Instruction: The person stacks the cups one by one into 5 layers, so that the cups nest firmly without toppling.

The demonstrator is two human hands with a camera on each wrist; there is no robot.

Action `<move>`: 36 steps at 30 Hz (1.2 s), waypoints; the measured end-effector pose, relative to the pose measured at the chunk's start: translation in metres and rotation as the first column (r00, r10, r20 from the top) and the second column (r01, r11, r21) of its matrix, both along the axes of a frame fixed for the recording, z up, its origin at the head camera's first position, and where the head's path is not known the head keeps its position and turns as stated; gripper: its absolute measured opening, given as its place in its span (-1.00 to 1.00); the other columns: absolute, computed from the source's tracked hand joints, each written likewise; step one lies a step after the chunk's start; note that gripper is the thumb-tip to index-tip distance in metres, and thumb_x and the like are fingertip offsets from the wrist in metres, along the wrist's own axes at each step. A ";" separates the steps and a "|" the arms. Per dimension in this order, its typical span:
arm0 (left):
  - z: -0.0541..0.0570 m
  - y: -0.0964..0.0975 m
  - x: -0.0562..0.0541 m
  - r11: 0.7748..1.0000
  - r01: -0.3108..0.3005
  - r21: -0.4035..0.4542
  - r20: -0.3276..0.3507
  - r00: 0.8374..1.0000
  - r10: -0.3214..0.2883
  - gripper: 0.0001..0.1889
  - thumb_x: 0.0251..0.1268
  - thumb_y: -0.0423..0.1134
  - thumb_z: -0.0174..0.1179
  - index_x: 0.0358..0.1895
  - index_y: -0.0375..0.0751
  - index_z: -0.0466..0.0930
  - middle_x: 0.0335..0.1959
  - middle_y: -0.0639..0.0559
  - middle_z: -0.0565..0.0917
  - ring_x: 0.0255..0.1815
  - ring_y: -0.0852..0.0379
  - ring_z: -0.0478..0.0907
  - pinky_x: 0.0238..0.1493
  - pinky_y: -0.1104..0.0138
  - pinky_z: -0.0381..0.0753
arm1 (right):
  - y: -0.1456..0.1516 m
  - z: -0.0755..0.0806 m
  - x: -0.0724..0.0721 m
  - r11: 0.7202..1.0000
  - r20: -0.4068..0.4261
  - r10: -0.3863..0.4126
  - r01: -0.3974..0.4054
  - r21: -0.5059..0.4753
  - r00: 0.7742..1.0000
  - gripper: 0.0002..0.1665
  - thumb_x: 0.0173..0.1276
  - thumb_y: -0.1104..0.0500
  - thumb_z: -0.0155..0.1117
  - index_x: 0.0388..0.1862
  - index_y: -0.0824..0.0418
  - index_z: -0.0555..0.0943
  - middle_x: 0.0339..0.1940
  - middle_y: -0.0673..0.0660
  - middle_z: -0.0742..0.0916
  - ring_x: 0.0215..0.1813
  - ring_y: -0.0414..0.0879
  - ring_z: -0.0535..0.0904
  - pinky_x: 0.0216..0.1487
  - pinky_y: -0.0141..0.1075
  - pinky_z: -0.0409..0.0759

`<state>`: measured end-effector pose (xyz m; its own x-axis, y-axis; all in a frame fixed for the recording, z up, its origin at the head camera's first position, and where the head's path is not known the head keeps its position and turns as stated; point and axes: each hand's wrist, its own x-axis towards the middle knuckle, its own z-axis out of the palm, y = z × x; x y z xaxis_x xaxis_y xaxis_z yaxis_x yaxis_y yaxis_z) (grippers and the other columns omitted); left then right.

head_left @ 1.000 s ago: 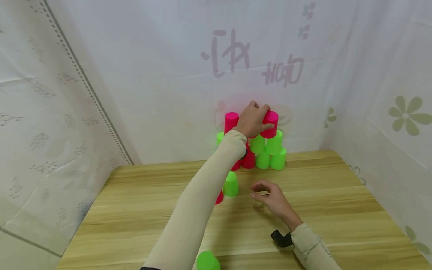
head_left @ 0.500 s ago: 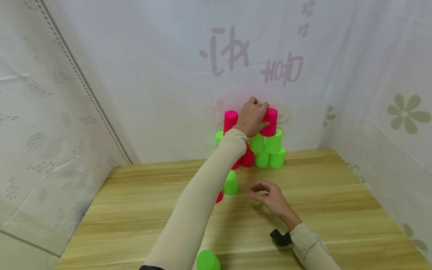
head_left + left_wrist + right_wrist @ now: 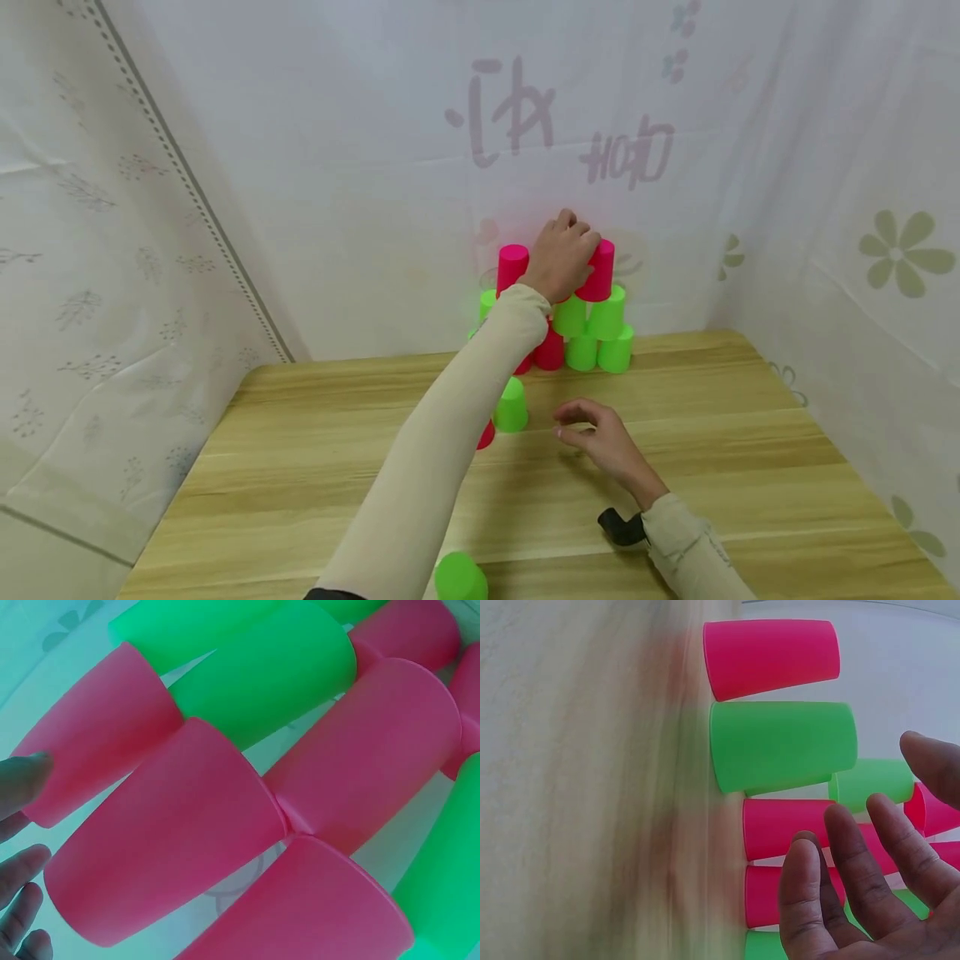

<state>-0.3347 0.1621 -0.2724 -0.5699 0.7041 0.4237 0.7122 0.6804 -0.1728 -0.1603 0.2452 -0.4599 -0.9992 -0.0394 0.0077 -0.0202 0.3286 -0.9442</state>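
My left hand [image 3: 561,260] is at the top row of a cup pyramid, at its right-end pink cup [image 3: 597,285]. In the left wrist view, the thumb [image 3: 22,780] lies over the narrow end of that pink cup [image 3: 105,735], with a finger partly hidden behind it. The other fingers are beside the neighbouring pink cup [image 3: 165,840], which the hand covers in the head view. Green cups [image 3: 607,315] stand underneath. Lower down, my right hand [image 3: 607,446] is held above the table with loosely bent fingers and nothing in them; the right wrist view shows them spread.
In front of the pyramid stand a green cup [image 3: 512,406] and a pink cup [image 3: 486,435], partly behind the left sleeve. Another green cup [image 3: 461,575] is at the near edge of view. A printed curtain [image 3: 360,208] hangs behind the wooden table [image 3: 315,433].
The left thumb has drawn back leftward across the right-end pink cup, and the fingers have shifted slightly. The right hand keeps its pose. The head view has shifted a little.
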 end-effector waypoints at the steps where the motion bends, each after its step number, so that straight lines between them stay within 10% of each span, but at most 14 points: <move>1: 0.000 -0.002 0.001 1.000 0.008 0.005 -0.001 1.000 -0.008 -0.58 0.36 -0.02 0.26 0.22 -0.03 0.59 0.19 0.04 0.67 0.29 0.02 0.40 0.30 0.25 0.47 | 0.000 0.000 -0.001 1.000 -0.001 0.001 -0.001 0.003 1.000 -0.62 0.32 0.26 0.39 0.08 0.37 0.61 0.08 0.36 0.70 0.03 -0.06 0.65 -0.14 -0.30 0.68; 14: -0.020 -0.072 0.023 0.955 0.078 0.285 0.026 0.996 -0.089 -0.70 0.31 -0.12 0.33 0.04 -0.12 0.67 0.18 -0.03 0.64 0.32 -0.06 0.37 0.25 0.07 0.45 | -0.004 0.013 -0.006 0.999 -0.044 0.021 -0.019 0.048 0.999 -0.66 0.31 0.16 0.43 0.02 0.22 0.65 0.07 0.33 0.72 0.07 -0.02 0.65 -0.10 -0.35 0.64; 22: -0.045 -0.117 0.057 0.901 0.072 0.427 0.147 0.978 -0.148 -0.70 0.31 -0.13 0.33 0.04 -0.14 0.63 0.12 -0.04 0.66 0.16 -0.05 0.49 0.12 -0.02 0.43 | -0.010 0.022 -0.020 0.984 -0.121 0.049 -0.027 0.175 0.991 -0.64 0.30 0.14 0.43 0.06 0.18 0.64 0.08 0.25 0.73 0.15 0.07 0.63 -0.06 -0.34 0.63; 28: -0.080 -0.155 0.080 0.840 -0.010 0.542 0.368 0.902 -0.227 -0.69 0.30 -0.25 0.34 0.06 -0.24 0.64 0.03 -0.10 0.71 0.11 -0.08 0.58 0.22 -0.03 0.52 | -0.022 0.026 -0.034 0.983 -0.149 0.082 -0.055 0.175 0.985 -0.60 0.31 0.16 0.43 0.10 0.17 0.61 0.08 0.18 0.72 0.16 0.06 0.61 -0.02 -0.25 0.61; 36: -0.128 -0.193 0.103 0.842 -0.180 0.508 0.607 0.769 -0.202 -0.62 0.29 -0.20 0.35 0.14 -0.23 0.61 0.14 -0.08 0.68 0.25 -0.14 0.55 0.31 -0.03 0.51 | -0.038 0.021 -0.054 0.988 -0.155 0.101 -0.081 0.129 0.983 -0.49 0.26 0.17 0.48 0.18 0.11 0.57 0.21 0.22 0.67 0.25 0.10 0.56 -0.01 -0.28 0.62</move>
<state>-0.2313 -0.0314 -0.4008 -0.8249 0.4961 0.2711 0.5312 0.5160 0.6720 -0.2143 0.2068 -0.4388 -0.9774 -0.1408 0.1577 -0.2039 0.4308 -0.8791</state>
